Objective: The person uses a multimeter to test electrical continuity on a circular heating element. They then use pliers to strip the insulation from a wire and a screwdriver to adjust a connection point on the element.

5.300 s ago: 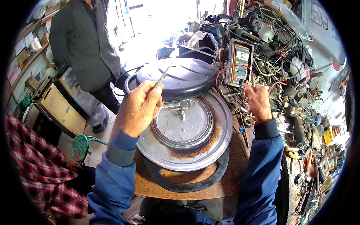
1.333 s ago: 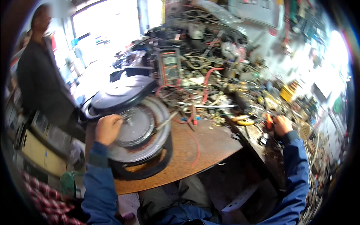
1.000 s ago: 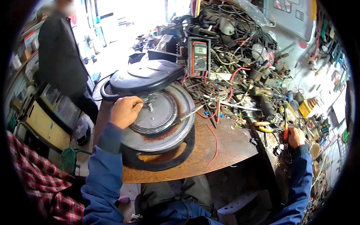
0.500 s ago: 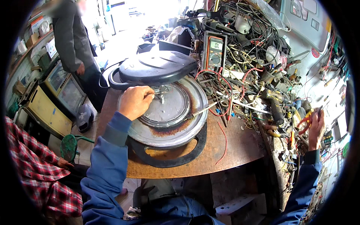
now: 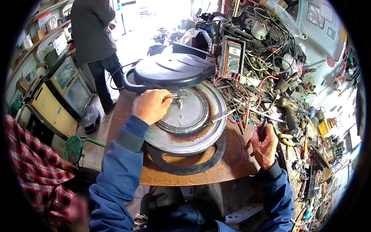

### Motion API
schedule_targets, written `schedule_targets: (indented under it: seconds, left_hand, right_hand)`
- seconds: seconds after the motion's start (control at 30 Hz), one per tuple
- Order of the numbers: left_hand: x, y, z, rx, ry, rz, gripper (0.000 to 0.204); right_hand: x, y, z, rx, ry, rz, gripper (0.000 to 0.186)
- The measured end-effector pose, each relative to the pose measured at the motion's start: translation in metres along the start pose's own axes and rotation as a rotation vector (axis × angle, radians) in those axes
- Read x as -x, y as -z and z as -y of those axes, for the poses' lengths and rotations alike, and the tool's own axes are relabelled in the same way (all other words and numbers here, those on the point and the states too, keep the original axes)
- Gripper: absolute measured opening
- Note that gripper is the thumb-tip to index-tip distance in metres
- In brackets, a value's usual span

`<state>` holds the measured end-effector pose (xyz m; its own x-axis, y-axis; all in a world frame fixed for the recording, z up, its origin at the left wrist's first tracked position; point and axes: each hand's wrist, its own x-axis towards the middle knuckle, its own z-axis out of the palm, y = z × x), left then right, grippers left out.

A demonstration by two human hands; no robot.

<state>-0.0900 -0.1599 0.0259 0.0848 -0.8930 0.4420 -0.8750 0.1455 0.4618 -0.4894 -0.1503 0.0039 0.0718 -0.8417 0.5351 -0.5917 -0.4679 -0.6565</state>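
Note:
On the wooden table (image 5: 239, 172) lies an opened round appliance with a grey metal disc (image 5: 187, 112), rust-stained round its inner ring. Its black lid-like cover (image 5: 174, 69) sits tilted over the disc's far side. My left hand (image 5: 152, 106) is over the disc's left part, fingers pinched beside a small metal bracket (image 5: 181, 94); what they grip is hidden. To the right of the appliance, my right hand (image 5: 266, 147) is closed round pliers (image 5: 262, 127), dark jaws pointing up and a bit of red handle showing. A black looped handle (image 5: 185, 169) sticks out at the appliance's near side.
Behind right stands a multimeter (image 5: 232, 58) with red leads, beside a heap of tangled cables (image 5: 266, 42). Tools and a drill (image 5: 289, 114) crowd the right side. One person in grey (image 5: 92, 31) stands far left; another in a checked shirt (image 5: 36, 166) is near left.
My right hand has come left from the tool heap to the table's right part with the pliers. My left hand stays by the bracket. The whole view has shifted slightly.

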Motion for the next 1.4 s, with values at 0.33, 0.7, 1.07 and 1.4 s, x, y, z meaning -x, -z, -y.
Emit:
schedule_targets:
  seconds: [0.33, 0.7, 1.07, 1.4]
  left_hand:
    - [-0.003, -0.005, 0.005, 0.014, -0.022, -0.017, 0.018]
    - [-0.006, -0.007, 0.003, 0.034, -0.025, -0.009, 0.018]
    - [-0.005, -0.004, 0.005, 0.032, -0.046, 0.006, 0.019]
    - [0.004, -0.005, -0.014, 0.009, -0.101, 0.055, 0.017]
  right_hand:
    - [0.027, -0.043, -0.028, -0.479, -0.144, -0.034, 0.006]
    - [0.050, -0.031, 0.054, -0.263, 0.013, 0.289, 0.044]
    - [0.057, -0.054, 0.111, 0.167, 0.801, 0.484, 0.038]
    - [0.033, -0.018, 0.087, 0.125, 0.794, 0.594, 0.036]
